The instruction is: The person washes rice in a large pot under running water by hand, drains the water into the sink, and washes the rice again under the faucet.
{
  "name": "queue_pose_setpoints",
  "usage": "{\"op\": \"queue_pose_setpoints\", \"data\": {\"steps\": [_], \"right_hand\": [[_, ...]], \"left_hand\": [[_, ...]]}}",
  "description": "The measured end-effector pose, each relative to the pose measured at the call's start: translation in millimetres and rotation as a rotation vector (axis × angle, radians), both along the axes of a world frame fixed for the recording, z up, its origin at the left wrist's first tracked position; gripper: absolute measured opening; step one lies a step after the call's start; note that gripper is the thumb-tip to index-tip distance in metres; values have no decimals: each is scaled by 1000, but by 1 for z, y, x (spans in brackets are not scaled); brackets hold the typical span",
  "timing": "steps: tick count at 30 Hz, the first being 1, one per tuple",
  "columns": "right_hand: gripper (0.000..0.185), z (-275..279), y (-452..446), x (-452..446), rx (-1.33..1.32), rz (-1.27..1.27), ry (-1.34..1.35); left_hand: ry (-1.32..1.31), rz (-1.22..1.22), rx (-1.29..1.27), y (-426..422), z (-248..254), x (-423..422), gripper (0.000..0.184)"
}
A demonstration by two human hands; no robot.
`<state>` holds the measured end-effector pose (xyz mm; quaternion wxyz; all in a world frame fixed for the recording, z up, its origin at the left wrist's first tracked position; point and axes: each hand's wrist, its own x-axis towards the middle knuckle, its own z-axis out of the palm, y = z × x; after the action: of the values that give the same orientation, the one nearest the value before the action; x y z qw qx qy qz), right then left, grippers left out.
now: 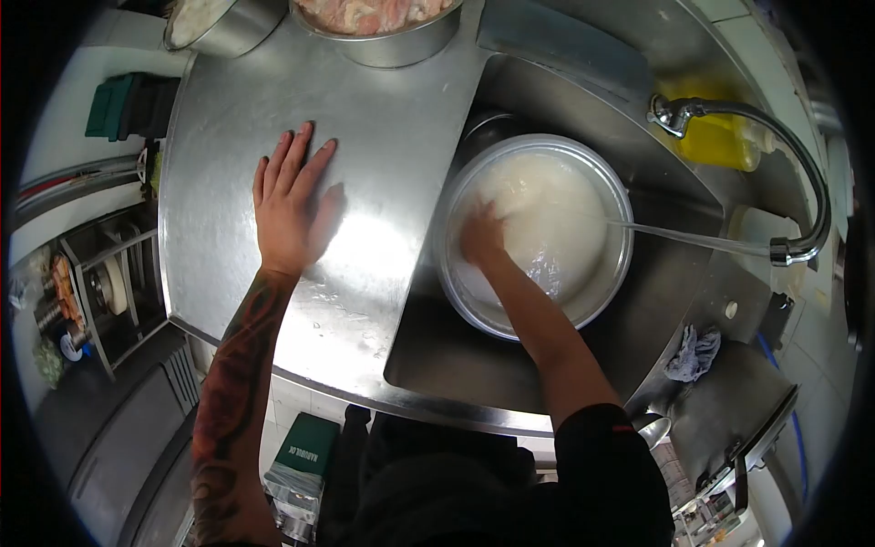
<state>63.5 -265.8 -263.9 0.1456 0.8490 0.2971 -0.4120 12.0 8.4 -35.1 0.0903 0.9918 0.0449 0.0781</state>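
Observation:
My left hand (290, 205) lies flat on the steel counter (383, 155), its fingers stretched out and holding nothing. Inside a round metal pot (622, 264), my right hand (481, 235) dips into cloudy white water (538, 237). Its fingers are under the milky surface and blurred, so their grip does not show. The pot stands in the sink basin (437, 356). From the curved faucet (791, 250) at the right, a stream of water runs into the pot. Whatever lies at the bottom of the pot is hidden by the cloudiness.
A metal bowl of raw meat (378, 18) stands at the counter's far edge, beside another metal container (223, 27) with white contents. A yellow liquid bottle (720, 137) sits behind the faucet. A crumpled cloth (694, 354) lies right of the sink.

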Motion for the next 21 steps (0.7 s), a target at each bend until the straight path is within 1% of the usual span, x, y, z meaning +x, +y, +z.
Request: {"op": "queue_pose_setpoints", "data": {"steps": [1, 3, 5, 6, 8, 9, 10, 11, 12, 14, 15, 17, 18, 20, 21], "right_hand": [[60, -33, -15, -16, 163, -61, -119], [53, -36, -33, -33, 324, -123, -236], [46, -3, -42, -42, 418, -205, -232], [46, -3, -53, -44, 412, -200, -227], [31, -5, -83, -40, 492, -336, -58], [31, -21, -102, -41, 485, -336, -60], [31, -50, -126, -46, 563, -407, -86], [30, -64, -140, -48, 640, -478, -112], [30, -55, -141, -43, 631, -478, -119], [28, -22, -134, -28, 861, -802, -64], [28, -16, -135, -21, 851, -809, -77], [25, -11, -139, -4, 745, -1077, -18], [25, -13, -141, 4, 739, -1093, -32], [24, -17, -149, 18, 486, -852, -187], [24, -15, -155, 21, 478, -870, -197]], "left_hand": [[-1, -3, 2, 0, 0, 0, 48], [1, -1, 7, 0, 0, 0, 48], [-3, -1, 2, 1, 1, -1, 48], [-7, -3, -6, 0, 1, -2, 48], [-14, 11, -20, 1, -2, -2, 47], [-24, 19, -28, 2, -3, -2, 47], [-26, 16, -35, 2, -3, -2, 47], [-26, 16, -34, 1, -2, -2, 47], [-29, 17, -33, 1, -2, -2, 47], [-43, 9, -46, 1, -2, -2, 47], [-52, 1, -51, 1, -1, -2, 46], [-67, -27, -64, -1, -2, -1, 46], [-72, -23, -55, -2, -2, -1, 46], [-66, -23, -45, -3, -3, 0, 47], [-66, -42, -54, -3, -3, 1, 47]]}}
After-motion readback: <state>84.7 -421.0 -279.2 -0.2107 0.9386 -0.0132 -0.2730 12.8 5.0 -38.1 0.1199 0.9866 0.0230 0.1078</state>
